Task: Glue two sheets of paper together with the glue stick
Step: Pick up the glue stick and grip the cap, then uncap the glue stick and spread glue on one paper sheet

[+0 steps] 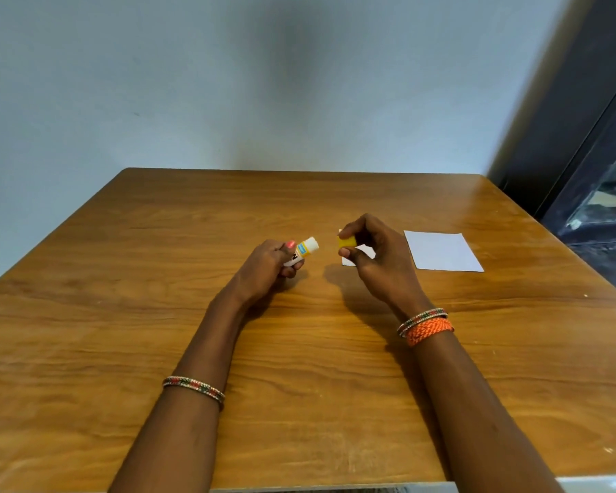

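our left hand (269,266) grips the uncapped glue stick (304,251); our right hand (374,259) pinches its yellow cap (346,241) aside, freeing the tip, above two white sheets (443,251) waiting on the table (157,297).

Both forearms extend forward over the wooden table (121,314), bare to the elbow. The left hand (267,266) is curled in a closed fist around the glue stick (302,251), thumb on top, uncapped white end pointing toward the right hand (374,261). The right hand is raised above the table, thumb and fingertips pinched on the yellow cap (346,242), remaining fingers curled. The hands are near each other, not touching. Bangles circle both forearms; an orange cord wraps the right wrist.
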